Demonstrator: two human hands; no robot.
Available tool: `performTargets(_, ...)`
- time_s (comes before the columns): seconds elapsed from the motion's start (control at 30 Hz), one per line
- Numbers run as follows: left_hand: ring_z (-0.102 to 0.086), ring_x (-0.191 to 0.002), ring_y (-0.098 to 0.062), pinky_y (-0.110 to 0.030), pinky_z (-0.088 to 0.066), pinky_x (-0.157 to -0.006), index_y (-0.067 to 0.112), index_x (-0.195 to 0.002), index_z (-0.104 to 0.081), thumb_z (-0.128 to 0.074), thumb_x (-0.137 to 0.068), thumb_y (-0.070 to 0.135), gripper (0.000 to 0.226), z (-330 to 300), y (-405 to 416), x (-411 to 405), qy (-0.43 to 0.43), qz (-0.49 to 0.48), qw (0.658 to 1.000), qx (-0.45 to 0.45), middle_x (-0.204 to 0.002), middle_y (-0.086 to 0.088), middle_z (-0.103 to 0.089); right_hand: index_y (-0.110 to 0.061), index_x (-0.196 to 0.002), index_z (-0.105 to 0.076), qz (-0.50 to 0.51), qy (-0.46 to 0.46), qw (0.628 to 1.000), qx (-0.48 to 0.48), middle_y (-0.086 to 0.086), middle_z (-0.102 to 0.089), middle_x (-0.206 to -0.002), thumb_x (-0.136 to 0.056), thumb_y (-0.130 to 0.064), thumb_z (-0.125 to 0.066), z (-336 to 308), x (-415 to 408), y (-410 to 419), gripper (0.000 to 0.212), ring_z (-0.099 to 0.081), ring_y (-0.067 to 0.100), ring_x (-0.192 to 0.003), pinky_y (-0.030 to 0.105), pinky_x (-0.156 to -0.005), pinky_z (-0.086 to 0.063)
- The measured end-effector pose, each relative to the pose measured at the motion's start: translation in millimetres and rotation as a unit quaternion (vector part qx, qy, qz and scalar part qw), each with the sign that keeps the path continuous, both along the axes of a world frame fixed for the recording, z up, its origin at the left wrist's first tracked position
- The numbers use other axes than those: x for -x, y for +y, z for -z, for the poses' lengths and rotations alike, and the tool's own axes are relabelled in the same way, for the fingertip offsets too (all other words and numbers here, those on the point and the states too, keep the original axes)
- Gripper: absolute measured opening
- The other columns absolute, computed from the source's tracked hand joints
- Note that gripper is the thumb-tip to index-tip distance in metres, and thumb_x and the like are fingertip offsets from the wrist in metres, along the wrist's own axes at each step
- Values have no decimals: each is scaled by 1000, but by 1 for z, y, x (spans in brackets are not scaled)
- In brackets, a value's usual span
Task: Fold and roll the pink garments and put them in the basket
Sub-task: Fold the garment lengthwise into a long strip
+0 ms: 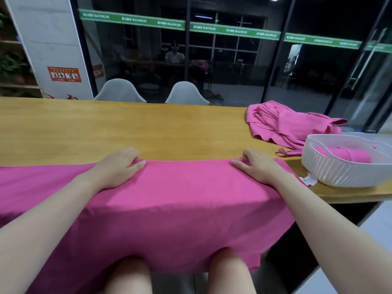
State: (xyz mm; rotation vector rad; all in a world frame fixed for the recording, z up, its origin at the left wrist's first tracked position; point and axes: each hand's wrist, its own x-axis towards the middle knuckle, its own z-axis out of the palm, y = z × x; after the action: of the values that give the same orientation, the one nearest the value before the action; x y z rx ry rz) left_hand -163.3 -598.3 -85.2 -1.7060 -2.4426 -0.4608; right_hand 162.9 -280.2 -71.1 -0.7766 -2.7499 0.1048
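Head view. Garment [169, 198]: flat under both hands, far edge on worktop [127, 128], near half hanging over the knees. Left hand [118, 166], right hand [257, 166]: spread, pressing that edge. Basket [339, 170]: right of right hand, one roll inside; pile [292, 124] beyond. Risk: overhang drags cloth off; uneven roll

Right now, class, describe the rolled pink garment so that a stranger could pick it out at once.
Find the long wooden table, then the white perforated basket at its right end. The rolled garment lies inside it. Unlike the loose pink heap behind the basket and the spread cloth under both hands, it is a tight roll.
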Motion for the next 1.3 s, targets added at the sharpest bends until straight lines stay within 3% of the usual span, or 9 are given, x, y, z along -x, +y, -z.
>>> performTargets(0.2,-45,-88,-17,-41,-44,-83,28,-90,-49,-59,-95,45,20,1,6,-1,95,4,994,-52,-92,7,-48,-23,-98,-50,-15,18,1000,-20,-1,-55,-102,-84,-84,-36,9,1,12,64,-49,21,-96,42,-89,-43)
performTargets(0.3,-56,-83,-28,-44,-51,-72,19,-93,-57,-53,-95,35,16,-9,7,-28,180,34,980,-83,-90,0,-56,-22,-94,-50,-34,71,989,-122,-2,-53,-94,-87,-73,-52,7,-1,8,52,-51,22,-90,41,-81,-43)
performTargets(0.4,-61,-87,-24,-39,-51,-72,21,-94,-58,-43,-100,45,28,-13,4,-63,85,4,996,-35,-90,4,-61,-20,-79,-46,-28,39,989,-139,5,-62,-82,-96,-51,-58,3,-1,-8,36,-60,34,-84,41,-68,-44)
performTargets(0.53,-49,-98,-20,-41,-46,-91,24,-104,-55,-27,-81,91,77,-4,-6,-92,55,-74,996,2,-100,4,-49,-20,-78,-46,7,24,998,-49,6,-61,-88,-101,-44,-53,7,-10,-19,34,-60,34,-92,41,-71,-41)
performTargets(0.63,-40,-135,-22,-43,-33,-115,20,-142,-48,-17,-68,104,116,-3,-15,-111,12,-108,992,61,-144,-1,-45,-16,-92,-53,34,20,999,-35,5,-57,-99,-95,-59,-52,7,-22,-35,43,-55,28,-101,41,-85,-42)
performTargets(0.73,-7,-157,-18,-42,-8,-128,22,-163,-17,-15,-59,109,135,-11,-18,-118,-50,-100,986,125,-171,0,-7,-16,-126,-54,77,-25,997,12,8,-51,-125,-84,-82,-37,12,-28,-62,80,-43,28,-125,45,-108,-37)
performTargets(0.93,3,-157,-16,-41,0,-128,27,-164,-5,-21,-56,110,137,-16,-15,-114,-62,-96,980,161,-171,0,4,-20,-163,-16,97,-106,986,90,15,-7,-170,-83,-92,-26,2,-28,-80,108,-2,26,-158,44,-127,-7)
performTargets(1.2,1,-157,-14,-41,-1,-128,30,-164,-7,-27,-55,111,137,-19,15,-85,-71,-100,981,151,-171,3,2,-20,-163,-16,95,-109,985,91,13,-7,-170,-79,-95,-24,-2,-4,-59,113,-3,25,-158,43,-127,-7)
performTargets(1.3,0,-157,-14,-41,-1,-128,28,-164,-10,-29,-58,109,134,-18,22,-78,-71,-89,984,140,-171,2,-1,-18,-158,-32,101,-86,988,77,14,-25,-165,-82,-92,-27,-2,7,-49,106,-20,28,-154,45,-125,-19)
